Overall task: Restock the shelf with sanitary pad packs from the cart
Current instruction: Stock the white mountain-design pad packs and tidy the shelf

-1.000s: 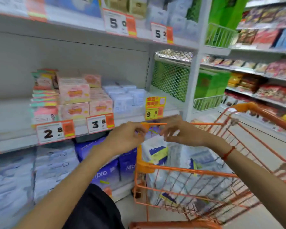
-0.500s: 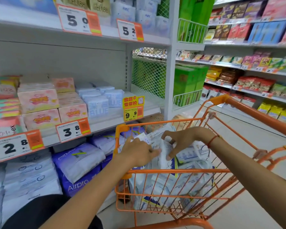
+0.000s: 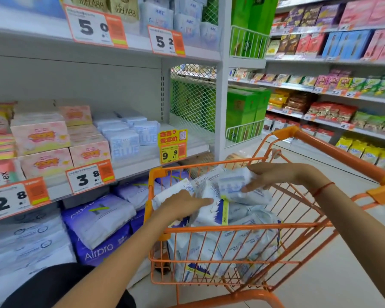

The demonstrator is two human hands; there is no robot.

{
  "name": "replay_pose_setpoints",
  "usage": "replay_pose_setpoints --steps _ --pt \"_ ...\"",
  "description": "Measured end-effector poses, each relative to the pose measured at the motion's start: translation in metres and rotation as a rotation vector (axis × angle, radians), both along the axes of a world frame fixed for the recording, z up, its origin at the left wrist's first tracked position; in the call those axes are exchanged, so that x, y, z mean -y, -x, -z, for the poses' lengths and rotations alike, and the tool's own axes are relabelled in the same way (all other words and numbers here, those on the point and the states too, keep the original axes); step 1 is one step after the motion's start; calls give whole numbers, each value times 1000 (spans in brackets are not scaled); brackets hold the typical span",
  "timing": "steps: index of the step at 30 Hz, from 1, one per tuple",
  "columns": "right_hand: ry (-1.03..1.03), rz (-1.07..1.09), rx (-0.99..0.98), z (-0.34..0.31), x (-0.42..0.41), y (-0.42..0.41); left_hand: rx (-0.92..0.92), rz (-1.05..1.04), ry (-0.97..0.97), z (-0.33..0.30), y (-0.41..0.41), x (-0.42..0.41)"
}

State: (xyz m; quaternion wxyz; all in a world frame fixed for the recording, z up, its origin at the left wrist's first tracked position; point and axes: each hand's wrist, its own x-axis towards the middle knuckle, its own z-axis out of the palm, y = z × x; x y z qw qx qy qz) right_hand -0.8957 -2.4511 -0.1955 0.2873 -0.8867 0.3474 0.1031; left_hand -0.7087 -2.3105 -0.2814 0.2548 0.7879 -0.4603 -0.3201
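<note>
An orange wire cart (image 3: pixel 242 228) stands in front of me, filled with white and blue sanitary pad packs (image 3: pixel 227 247). My left hand (image 3: pixel 182 204) rests on a white pack with a dark blue and yellow print (image 3: pixel 213 212) at the top of the pile. My right hand (image 3: pixel 269 175) grips a pale blue pack (image 3: pixel 236 183) just above the pile. To the left, the middle shelf (image 3: pixel 142 164) carries pink boxes (image 3: pixel 40 136) and light blue packs (image 3: pixel 127 144), with bare room at its right end.
Price tags hang on the shelf edges, a yellow one (image 3: pixel 172 146) right beside the cart's front corner. Purple Airpro bags (image 3: pixel 98 232) fill the lower shelf. A green mesh divider (image 3: pixel 192 105) ends the bay. Snack shelves (image 3: pixel 331 90) line the aisle on the right.
Both hands went from the cart's front rim down onto the packs. The right hand has closed on a pale blue pack and raised it slightly; the view has swung right.
</note>
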Motion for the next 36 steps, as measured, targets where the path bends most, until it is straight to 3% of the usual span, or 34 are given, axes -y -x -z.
replay_pose_setpoints --steps 5,8,13,15,21,27,33,36 --pt "-30 83 447 1 -2 -6 -458 -204 219 -19 -21 -17" --pt "11 21 719 6 -17 -23 -671 -276 361 -32 -36 -31" --pt "351 -218 922 14 -49 -54 -1032 -249 442 -48 -55 -60" --pt "348 -271 937 6 -63 -67 -1037 -259 466 -52 -62 -75" --pt "0 -362 1025 -10 -113 -130 -908 -395 552 -67 -100 -151" --pt "-22 -602 937 -20 -178 -212 -665 -588 585 -83 -160 -262" --pt "-1 -775 953 -30 -240 -306 -408 -888 742 -99 -218 -349" --pt "24 -819 950 -40 -269 -350 -371 -973 828 -95 -241 -368"
